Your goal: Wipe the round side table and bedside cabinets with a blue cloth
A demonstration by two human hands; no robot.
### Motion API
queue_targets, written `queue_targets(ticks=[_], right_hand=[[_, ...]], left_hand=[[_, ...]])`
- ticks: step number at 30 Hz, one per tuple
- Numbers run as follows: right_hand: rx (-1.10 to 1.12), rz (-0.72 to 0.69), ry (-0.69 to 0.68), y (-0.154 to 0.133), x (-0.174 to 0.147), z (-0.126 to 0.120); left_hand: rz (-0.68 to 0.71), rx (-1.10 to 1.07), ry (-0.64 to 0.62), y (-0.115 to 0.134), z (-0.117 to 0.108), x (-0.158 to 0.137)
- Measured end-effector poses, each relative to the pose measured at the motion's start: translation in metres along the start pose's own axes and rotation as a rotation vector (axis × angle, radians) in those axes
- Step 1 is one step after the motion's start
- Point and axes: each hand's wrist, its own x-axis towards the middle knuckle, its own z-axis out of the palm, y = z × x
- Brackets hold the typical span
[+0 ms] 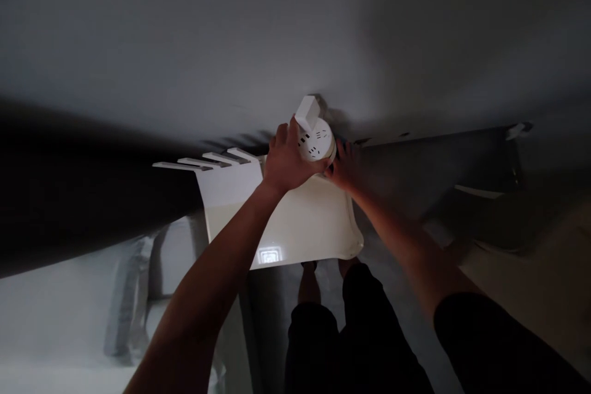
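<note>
A dim room, pale wall behind. At the far edge of the white bench (pixel 295 228), against the wall, sits a round socket hub (pixel 318 141), socket face up and tilted towards the camera, a white plug (pixel 307 113) standing out of it. The left hand (pixel 289 163) grips the hub's side; the right hand (pixel 344 166) presses its other side (fingers hidden). Best to hold it steady with both hands.

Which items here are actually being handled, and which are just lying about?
In hand:
- left hand gripping the round white socket hub
- white plug adapter seated on the hub
- right hand touching the hub's side

Lying about:
- white side table
- white slats at its left
- bed
</note>
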Motion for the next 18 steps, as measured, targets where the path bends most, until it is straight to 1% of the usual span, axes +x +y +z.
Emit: queue_targets(ticks=[1, 2, 3, 4, 5, 6, 7, 9, 11, 13, 14, 15, 16, 17, 18], right_hand=[[0.009, -0.027, 0.034, 0.003, 0.024, -0.001], [0.013, -0.044, 0.063, 0.005, 0.038, -0.002], [0.014, -0.049, 0.083, 0.005, 0.042, -0.002], [0.012, -0.041, 0.091, 0.003, 0.036, -0.002], [0.008, -0.022, 0.087, -0.001, 0.018, -0.001], [0.002, 0.001, 0.070, -0.006, -0.009, 0.000], [-0.002, 0.021, 0.044, -0.011, -0.044, 0.003], [-0.009, 0.037, -0.028, -0.024, -0.131, 0.010], [-0.025, 0.023, -0.122, -0.034, -0.222, 0.019], [-0.054, 0.008, -0.207, -0.041, -0.296, 0.028], [-0.058, -0.018, -0.248, -0.045, -0.322, 0.032], [-0.058, -0.046, -0.281, -0.048, -0.339, 0.034], [-0.054, -0.076, -0.306, -0.051, -0.347, 0.036], [-0.049, -0.106, -0.319, -0.055, -0.346, 0.036], [-0.043, -0.133, -0.322, -0.059, -0.337, 0.034]], left_hand=[[0.003, 0.000, -0.001, -0.001, 0.000, 0.000], [0.004, -0.001, 0.000, -0.001, 0.001, 0.000], [0.001, -0.002, 0.002, -0.002, 0.002, 0.000], [-0.002, -0.003, 0.003, -0.003, 0.003, -0.001], [-0.007, -0.003, 0.003, -0.003, 0.004, -0.001], [-0.011, -0.004, 0.001, -0.002, 0.005, -0.002], [-0.015, -0.005, -0.001, -0.002, 0.006, -0.003], [-0.023, -0.009, -0.004, 0.001, 0.008, -0.005], [-0.027, -0.017, -0.008, 0.005, 0.010, -0.008], [-0.024, -0.040, -0.014, 0.008, 0.013, -0.011], [-0.020, -0.055, -0.016, 0.010, 0.015, -0.013], [-0.016, -0.071, -0.017, 0.011, 0.018, -0.016], [-0.014, -0.084, -0.017, 0.013, 0.020, -0.019], [-0.014, -0.094, -0.018, 0.014, 0.023, -0.023], [-0.017, -0.100, -0.019, 0.016, 0.027, -0.027]])
